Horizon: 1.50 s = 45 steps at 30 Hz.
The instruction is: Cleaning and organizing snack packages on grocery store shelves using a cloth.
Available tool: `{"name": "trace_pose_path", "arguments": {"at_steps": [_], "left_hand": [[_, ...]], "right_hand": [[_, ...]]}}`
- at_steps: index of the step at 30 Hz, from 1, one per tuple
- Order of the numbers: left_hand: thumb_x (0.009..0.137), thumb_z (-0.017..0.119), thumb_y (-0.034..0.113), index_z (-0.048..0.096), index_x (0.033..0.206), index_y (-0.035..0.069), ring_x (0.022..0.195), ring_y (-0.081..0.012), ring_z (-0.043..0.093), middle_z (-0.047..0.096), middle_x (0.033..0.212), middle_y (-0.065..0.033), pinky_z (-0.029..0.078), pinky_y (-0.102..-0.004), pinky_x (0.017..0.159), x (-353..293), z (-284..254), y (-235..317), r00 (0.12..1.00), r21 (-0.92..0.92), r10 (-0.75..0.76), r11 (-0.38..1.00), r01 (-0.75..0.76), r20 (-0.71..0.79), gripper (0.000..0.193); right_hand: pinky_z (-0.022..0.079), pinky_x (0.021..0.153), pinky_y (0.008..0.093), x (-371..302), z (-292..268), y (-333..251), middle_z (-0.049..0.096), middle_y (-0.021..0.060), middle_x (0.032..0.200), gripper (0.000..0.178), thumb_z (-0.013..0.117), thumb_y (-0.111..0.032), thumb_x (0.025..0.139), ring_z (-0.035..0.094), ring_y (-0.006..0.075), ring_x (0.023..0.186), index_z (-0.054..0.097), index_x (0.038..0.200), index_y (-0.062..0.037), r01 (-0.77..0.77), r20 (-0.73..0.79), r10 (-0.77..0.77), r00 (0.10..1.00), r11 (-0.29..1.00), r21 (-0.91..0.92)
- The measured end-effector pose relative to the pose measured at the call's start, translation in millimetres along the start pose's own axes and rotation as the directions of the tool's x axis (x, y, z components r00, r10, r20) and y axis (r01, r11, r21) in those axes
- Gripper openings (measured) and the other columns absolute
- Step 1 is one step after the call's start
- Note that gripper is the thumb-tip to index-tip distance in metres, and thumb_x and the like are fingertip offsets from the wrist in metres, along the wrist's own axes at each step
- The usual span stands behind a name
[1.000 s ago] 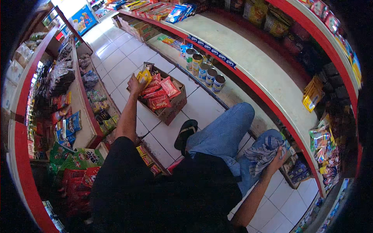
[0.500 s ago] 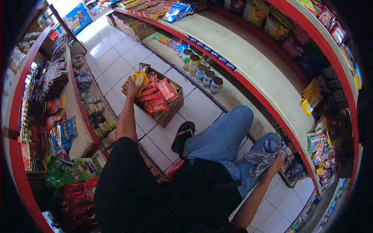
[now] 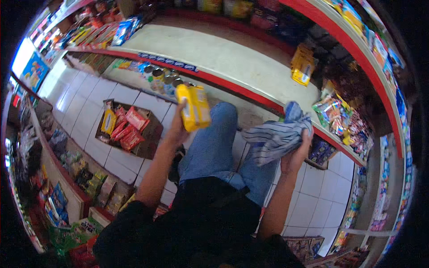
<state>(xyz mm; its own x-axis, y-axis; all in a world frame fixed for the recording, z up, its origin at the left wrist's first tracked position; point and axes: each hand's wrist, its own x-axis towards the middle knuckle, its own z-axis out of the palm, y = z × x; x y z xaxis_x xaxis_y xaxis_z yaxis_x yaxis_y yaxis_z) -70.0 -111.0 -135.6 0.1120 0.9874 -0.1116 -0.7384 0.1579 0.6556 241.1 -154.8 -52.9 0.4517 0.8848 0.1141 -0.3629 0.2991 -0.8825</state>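
My left hand (image 3: 179, 124) is closed round a yellow snack packet (image 3: 193, 108), raised above my knee in front of the shelf. In my right hand (image 3: 296, 154) is a bunched grey-and-dark striped cloth (image 3: 277, 137), held by the edge of the low shelf. Left of my legs, a cardboard box (image 3: 151, 136) on the floor contains several red packets (image 3: 129, 127) and another yellow packet (image 3: 108, 121). Several yellow packets (image 3: 303, 67) stand grouped on the shelf (image 3: 241, 67), beyond the cloth.
Cans (image 3: 158, 80) line the bottom shelf, partly behind the yellow packet. Mixed sweet bags (image 3: 333, 111) fill the shelf's right part. Another stocked rack (image 3: 71, 183) runs along my left. White tiles (image 3: 82, 100) cover the floor.
My left hand has lifted the yellow packet out of the box and brought it right, toward the shelf. My right hand has raised the cloth from my knee. The view has swung right.
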Motion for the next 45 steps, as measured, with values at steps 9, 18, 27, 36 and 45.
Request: {"name": "trace_pose_path", "arguments": {"at_steps": [9,18,27,36,45], "left_hand": [[0.098,0.033,0.061,0.038,0.143,0.011,0.116,-0.025,0.057,0.055,0.13,-0.0112,0.049,-0.0403,0.096,-18.0,103.6,-88.9,0.937,0.084,-0.224,0.974,0.209,0.267,0.067],[0.097,0.028,0.064,0.04,0.142,0.008,0.12,-0.0234,0.054,0.053,0.133,-0.0111,0.045,-0.0388,0.101,-22.7,124.9,-74.1,0.877,0.143,-0.457,0.888,0.438,0.152,0.072],[0.096,0.03,0.066,0.041,0.141,0.006,0.115,-0.025,0.058,0.056,0.129,-0.0127,0.047,-0.0404,0.097,-32.4,130.4,-86.0,0.872,0.257,-0.488,0.849,0.462,0.044,0.075],[0.096,0.027,0.067,0.045,0.138,0.009,0.114,-0.0245,0.057,0.057,0.124,-0.0106,0.046,-0.04,0.098,-32.3,143.0,-75.2,0.939,0.075,-0.343,0.937,0.341,0.008,0.073],[0.094,0.033,0.068,0.046,0.137,0.01,0.116,-0.0259,0.057,0.056,0.128,-0.012,0.046,-0.0411,0.098,-45.0,165.1,-68.3,0.89,0.153,-0.45,0.877,0.456,-0.07,0.073]], "right_hand": [[0.01,0.116,0.0548,-59.5,36.9,27.4,0.026,0.0249,0.152,0.067,0.053,-0.052,0.092,0.02,0.0402,0.144,0.041,0.143,-0.0113,0.691,0.719,-0.084,0.69,0.375,-0.618],[0.013,0.117,0.0514,-49.6,22.8,34.5,0.039,0.0261,0.145,0.056,0.057,-0.036,0.092,0.026,0.0414,0.141,0.047,0.138,-0.0068,0.507,0.562,-0.108,0.82,0.593,-0.626],[0.024,0.114,0.0474,-27.4,28.7,25.0,0.03,0.0254,0.151,0.046,0.06,-0.029,0.091,0.027,0.0418,0.141,0.055,0.131,-0.0084,0.537,0.537,-0.175,0.825,0.539,-0.65],[0.03,0.112,0.0465,-72.6,17.1,32.1,0.035,0.0259,0.148,0.04,0.061,-0.024,0.092,0.032,0.0384,0.14,0.056,0.126,-0.0043,0.495,0.596,-0.042,0.802,0.607,-0.622],[0.035,0.109,0.0448,-46.9,21.4,32.9,0.035,0.0268,0.148,0.038,0.059,-0.026,0.092,0.037,0.0411,0.136,0.058,0.126,-0.0079,0.451,0.501,-0.114,0.858,0.633,-0.629]]}}
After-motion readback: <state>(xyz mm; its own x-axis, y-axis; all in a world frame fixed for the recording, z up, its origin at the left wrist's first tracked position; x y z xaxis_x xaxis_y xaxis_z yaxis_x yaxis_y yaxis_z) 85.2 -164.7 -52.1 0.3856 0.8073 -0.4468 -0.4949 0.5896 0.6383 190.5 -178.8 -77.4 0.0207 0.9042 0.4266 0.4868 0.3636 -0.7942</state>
